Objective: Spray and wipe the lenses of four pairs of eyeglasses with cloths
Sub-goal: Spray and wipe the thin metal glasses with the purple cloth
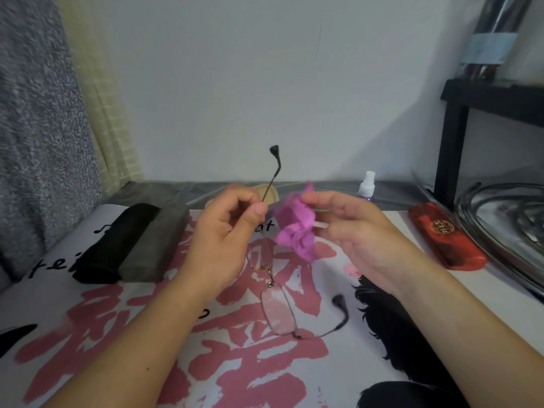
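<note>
My left hand (226,231) pinches one thin temple arm of a pair of rimless metal eyeglasses (278,312), which hang down above the table with the other arm pointing right. My right hand (350,228) holds a crumpled purple cloth (295,228) at its fingertips, just right of the upper lens. A small spray bottle (367,187) with a white nozzle and purple liquid stands behind my right hand at the back of the table.
A black case (114,242) and a grey case (156,245) lie side by side at the left. A red glasses case (446,235) lies at the right, beside a black shelf frame (450,142) and coiled cables (506,213). A tan case (269,194) peeks out behind my left hand.
</note>
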Demonstrator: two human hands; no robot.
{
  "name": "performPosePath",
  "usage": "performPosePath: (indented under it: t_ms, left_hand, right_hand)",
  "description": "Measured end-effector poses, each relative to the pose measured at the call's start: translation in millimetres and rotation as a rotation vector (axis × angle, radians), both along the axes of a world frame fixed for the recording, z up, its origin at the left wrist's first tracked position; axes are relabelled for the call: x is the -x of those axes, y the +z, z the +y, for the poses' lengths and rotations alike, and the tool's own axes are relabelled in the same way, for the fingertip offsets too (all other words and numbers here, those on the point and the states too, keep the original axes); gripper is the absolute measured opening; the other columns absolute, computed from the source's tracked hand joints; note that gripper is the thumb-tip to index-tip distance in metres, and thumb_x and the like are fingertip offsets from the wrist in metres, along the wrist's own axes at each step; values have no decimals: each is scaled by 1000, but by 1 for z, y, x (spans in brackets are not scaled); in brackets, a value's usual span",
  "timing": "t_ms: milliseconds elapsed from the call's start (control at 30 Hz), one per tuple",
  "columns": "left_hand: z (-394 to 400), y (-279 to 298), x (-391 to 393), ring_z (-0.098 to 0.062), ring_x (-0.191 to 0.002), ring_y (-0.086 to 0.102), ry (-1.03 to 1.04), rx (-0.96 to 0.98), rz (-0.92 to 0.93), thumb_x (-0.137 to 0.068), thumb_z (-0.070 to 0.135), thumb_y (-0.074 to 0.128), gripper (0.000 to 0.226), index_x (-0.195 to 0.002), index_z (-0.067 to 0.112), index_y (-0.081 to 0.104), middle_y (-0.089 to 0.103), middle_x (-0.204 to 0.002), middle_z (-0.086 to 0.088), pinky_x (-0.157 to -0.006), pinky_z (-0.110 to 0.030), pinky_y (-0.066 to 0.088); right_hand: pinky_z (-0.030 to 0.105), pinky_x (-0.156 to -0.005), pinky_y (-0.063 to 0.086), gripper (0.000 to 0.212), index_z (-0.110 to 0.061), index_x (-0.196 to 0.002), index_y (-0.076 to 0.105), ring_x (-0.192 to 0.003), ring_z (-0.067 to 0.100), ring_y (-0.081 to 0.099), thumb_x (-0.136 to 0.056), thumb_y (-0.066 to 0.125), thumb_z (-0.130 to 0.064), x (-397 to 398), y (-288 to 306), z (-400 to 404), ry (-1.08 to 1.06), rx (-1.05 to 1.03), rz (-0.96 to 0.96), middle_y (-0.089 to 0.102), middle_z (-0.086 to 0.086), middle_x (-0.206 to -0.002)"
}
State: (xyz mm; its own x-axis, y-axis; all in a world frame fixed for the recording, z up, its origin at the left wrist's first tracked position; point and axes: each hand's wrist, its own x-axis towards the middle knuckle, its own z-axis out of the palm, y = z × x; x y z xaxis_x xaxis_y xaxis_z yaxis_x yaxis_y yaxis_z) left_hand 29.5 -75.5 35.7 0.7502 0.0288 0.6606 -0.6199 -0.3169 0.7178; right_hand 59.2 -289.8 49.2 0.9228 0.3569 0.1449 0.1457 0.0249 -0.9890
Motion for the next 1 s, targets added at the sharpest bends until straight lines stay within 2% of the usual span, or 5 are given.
performPosePath:
  t_ms: [133, 333, 600, 767, 1000]
  left_hand:
    - [2, -4, -3, -24, -78, 57, -76, -22, 23, -94, 31, 62, 12, -87, 21, 64, 61, -82, -5, -74, -32, 49]
    - [3, -2, -3, -10, -79, 61, -95, 84, 62, -95, 21, 69, 7, -88, 18, 67, 65, -80, 7, -78, -25, 53]
    - [1, 1, -1, -11, -75, 59, -132, 100, 67, -91, 15, 70, 6, -85, 15, 69, 65, -76, 2, -74, -23, 53]
    - [-6, 1, 4, -11, -77, 63, -143, 87, 97, -85, 19, 69, 4, -84, 20, 73, 71, -81, 5, -75, -26, 55]
    - [-19, -3, 7, -8, -72, 64, -63, 79, 39, -89, -1, 71, 21, -83, 19, 72, 71, -79, -1, -71, -21, 54]
  right_hand:
    - [36, -98, 48, 10, -21, -94, 77, -101, 14, 71, -87, 72, -16, 0, 3, 1, -180, -58, -166, 78, -2, -100]
    - [39, -84, 54, 45, -27, -119, 65, -90, 21, 71, -89, 67, 7, -5, 3, -6, -242, -61, -139, 72, -7, -88]
    - [53, -73, 51, 13, -17, -93, 73, -81, 34, 69, -99, 62, -19, 6, 0, 6, -140, 75, 9, 75, 4, -95]
    - [34, -74, 55, 25, -2, -111, 68, -81, 24, 67, -101, 46, 4, 13, -5, 22, 128, -239, 230, 72, 13, -92]
    - [46, -84, 52, 26, -1, -103, 64, -81, 29, 62, -89, 55, 19, 19, -16, 35, 154, -70, 264, 66, 17, -93]
